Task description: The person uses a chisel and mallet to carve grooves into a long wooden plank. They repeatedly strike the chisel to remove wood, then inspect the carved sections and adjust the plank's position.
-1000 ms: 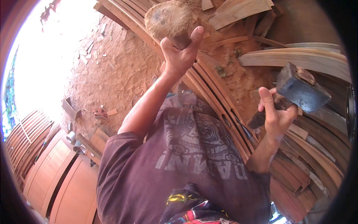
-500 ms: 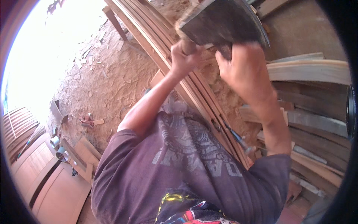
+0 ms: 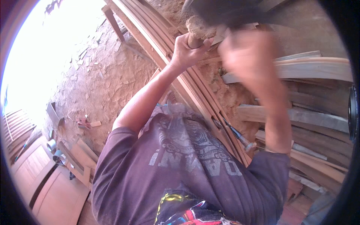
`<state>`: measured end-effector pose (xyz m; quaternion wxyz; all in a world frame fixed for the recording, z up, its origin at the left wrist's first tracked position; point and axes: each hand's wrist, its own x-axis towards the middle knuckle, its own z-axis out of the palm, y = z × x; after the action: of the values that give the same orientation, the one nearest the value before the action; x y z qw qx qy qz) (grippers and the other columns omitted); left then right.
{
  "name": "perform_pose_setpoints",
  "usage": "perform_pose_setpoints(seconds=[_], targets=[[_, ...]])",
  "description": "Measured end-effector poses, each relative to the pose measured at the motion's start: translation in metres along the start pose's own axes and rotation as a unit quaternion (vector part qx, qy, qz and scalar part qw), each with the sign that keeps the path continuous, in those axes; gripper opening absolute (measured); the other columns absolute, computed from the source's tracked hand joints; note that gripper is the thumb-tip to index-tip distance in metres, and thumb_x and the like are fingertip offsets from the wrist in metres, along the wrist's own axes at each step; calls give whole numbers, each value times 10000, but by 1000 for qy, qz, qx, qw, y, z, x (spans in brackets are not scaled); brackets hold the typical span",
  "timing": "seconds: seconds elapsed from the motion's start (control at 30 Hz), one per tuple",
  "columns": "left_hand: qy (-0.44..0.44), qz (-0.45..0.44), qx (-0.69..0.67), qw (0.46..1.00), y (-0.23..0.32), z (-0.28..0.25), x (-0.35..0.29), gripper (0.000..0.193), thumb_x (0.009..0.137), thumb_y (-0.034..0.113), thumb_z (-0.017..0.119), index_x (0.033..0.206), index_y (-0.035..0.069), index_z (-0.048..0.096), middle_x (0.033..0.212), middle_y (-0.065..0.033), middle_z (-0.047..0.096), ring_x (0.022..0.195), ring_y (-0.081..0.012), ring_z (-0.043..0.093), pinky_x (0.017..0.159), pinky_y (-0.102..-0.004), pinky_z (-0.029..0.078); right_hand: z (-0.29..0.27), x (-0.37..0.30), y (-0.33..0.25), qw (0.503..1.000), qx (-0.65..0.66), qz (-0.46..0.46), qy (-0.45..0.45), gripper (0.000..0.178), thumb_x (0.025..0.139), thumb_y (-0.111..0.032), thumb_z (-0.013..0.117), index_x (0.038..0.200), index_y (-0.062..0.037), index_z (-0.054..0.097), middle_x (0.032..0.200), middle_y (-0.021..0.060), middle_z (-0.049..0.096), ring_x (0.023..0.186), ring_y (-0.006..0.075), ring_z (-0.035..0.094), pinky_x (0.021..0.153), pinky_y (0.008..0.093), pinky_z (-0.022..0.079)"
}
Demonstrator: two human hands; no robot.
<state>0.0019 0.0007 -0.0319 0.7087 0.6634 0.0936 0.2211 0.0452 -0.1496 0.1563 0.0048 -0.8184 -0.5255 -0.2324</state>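
Observation:
My left hand point(image 3: 186, 51) is closed around a round wooden handle point(image 3: 195, 41), upright with a frayed, fibrous top end. Whatever lies below that grip is hidden by the hand. It is held over the long grooved wooden boards point(image 3: 198, 88), which run slantwise across the view. My right hand point(image 3: 249, 50), smeared by motion, grips a broad dark-bladed hatchet point(image 3: 228, 13) just above and to the right of the frayed end. Part of the hatchet goes past the upper rim. On the boards near my right elbow rests a slim tool point(image 3: 238, 137) with a dark blue shaft.
Planks and timber offcuts point(image 3: 315, 69) are stacked on the right. Wood chips point(image 3: 80, 58) lie scattered over the dirt floor point(image 3: 101, 86) on the left. Wooden panels point(image 3: 62, 195) and rolls of tape point(image 3: 58, 156) are at the lower left. A bench leg point(image 3: 114, 24) stands at the far left of the boards.
The hatchet in my right hand has shifted upward and tilted, uncovering the handle's frayed top. My left hand keeps its grip and has hardly moved.

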Motion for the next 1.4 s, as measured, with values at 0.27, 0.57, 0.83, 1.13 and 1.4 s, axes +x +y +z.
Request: perform_pose_setpoints(seconds=[0.27, 0.57, 0.83, 1.13, 1.4], targets=[[80, 20, -110, 991, -16, -31, 37, 342, 949, 229, 815, 704, 40, 669, 621, 38, 626, 560, -50, 578, 499, -283, 445, -5, -11, 15, 953, 266, 124, -71, 248, 929, -116, 790, 1097, 57, 732, 1002, 233, 787, 915, 365, 773, 845, 429, 586], [100, 79, -51, 990, 3, -8, 10, 307, 964, 276, 836, 816, 29, 731, 681, 31, 675, 631, -48, 639, 540, -271, 506, -27, -19, 34, 915, 300, 264, 58, 171, 937, -148, 818, 968, 10, 760, 833, 118, 745, 745, 195, 719, 703, 354, 559], [77, 92, -47, 992, -13, -12, 20, 232, 944, 179, 826, 800, 33, 716, 677, 33, 664, 615, -35, 603, 533, -269, 495, 32, 3, 15, 986, 168, 14, 3, 206, 902, -188, 736, 940, 2, 666, 774, 220, 693, 810, 454, 722, 777, 530, 587], [99, 43, 13, 994, 18, -13, 20, 310, 954, 209, 823, 739, 38, 682, 648, 51, 639, 622, -25, 593, 537, -256, 465, -5, -15, 29, 928, 292, 229, -37, 236, 921, -141, 835, 1076, 16, 751, 990, 130, 809, 908, 225, 780, 794, 391, 593], [127, 145, 22, 981, 10, 0, 15, 163, 922, 116, 810, 818, 24, 724, 704, 47, 688, 641, -36, 617, 572, -271, 511, -15, 10, 0, 934, 261, 232, 81, 121, 937, -115, 747, 893, -21, 685, 788, 92, 671, 749, 220, 680, 718, 365, 570]])
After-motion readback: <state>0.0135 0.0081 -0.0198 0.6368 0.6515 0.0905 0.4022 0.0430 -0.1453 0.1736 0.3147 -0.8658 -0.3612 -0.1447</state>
